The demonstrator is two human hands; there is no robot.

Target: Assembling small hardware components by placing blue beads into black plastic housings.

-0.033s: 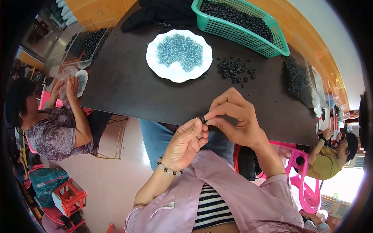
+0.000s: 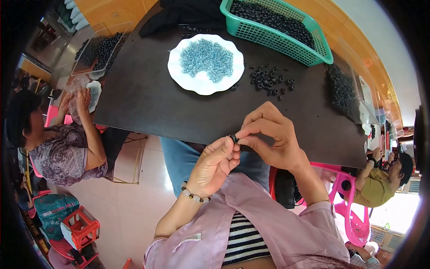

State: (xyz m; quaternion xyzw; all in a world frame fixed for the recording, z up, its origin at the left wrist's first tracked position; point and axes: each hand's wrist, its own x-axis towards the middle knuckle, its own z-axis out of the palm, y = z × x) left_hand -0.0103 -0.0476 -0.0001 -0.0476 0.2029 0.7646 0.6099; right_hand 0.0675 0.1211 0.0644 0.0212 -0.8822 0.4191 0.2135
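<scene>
My left hand [image 2: 217, 162] and my right hand [image 2: 271, 136] meet just over the near edge of the dark table. Between their fingertips sits a small black ring-like piece [image 2: 234, 138], gripped by thumb and forefinger on both sides. Fingers cover most of it, so its exact shape is hidden. Beyond my hands, a white plate with a wavy rim [image 2: 205, 89] bears a heap of tiny clear bluish pieces [image 2: 206, 58]. Several loose black ring-like pieces [image 2: 268, 81] lie scattered to the right of the plate.
A green plastic basket [image 2: 277, 48] full of black pieces stands at the far side. Black cloth [image 2: 183, 20] lies at the back left. A bag of black pieces [image 2: 342, 94] rests at the table's right end. Co-workers sit at left [image 2: 62, 148] and right [image 2: 378, 184].
</scene>
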